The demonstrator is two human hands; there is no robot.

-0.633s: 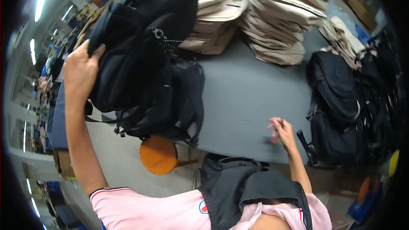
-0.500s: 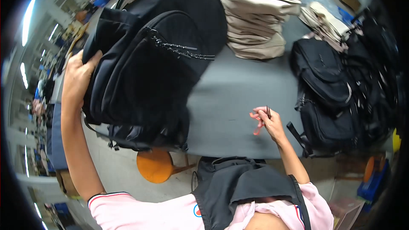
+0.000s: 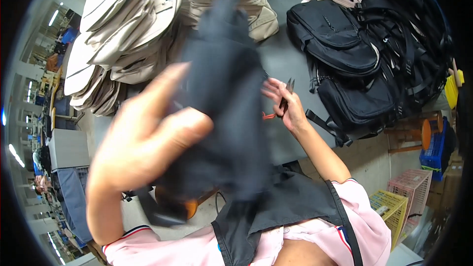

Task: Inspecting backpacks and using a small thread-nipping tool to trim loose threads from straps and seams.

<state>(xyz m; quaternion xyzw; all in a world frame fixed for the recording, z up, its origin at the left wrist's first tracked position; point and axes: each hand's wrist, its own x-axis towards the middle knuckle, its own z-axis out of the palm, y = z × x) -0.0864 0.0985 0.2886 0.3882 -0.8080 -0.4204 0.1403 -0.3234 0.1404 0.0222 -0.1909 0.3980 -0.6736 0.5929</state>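
Note:
A black backpack stands in front of me with a narrow side toward me, smeared by motion. My left hand is beside and partly over it, also blurred, with thumb and forefinger stretched apart. Whether it presses on the fabric is unclear. On the bag's other side, my right hand holds small scissors, dark blades pointing up. Orange-red loops, apparently their handles, show below the fingers. The right fingertips reach the backpack's edge; the bag hides whether they touch it.
Beige bags are piled at the back left. Several black backpacks lie heaped on the grey table to the right. An orange stool is partly hidden below the bag. Yellow and pink crates stand at lower right.
The black backpack has turned and come closer to me, uncovering the beige pile behind it. My left hand has left its upper corner and moved right; my right hand has risen toward the bag.

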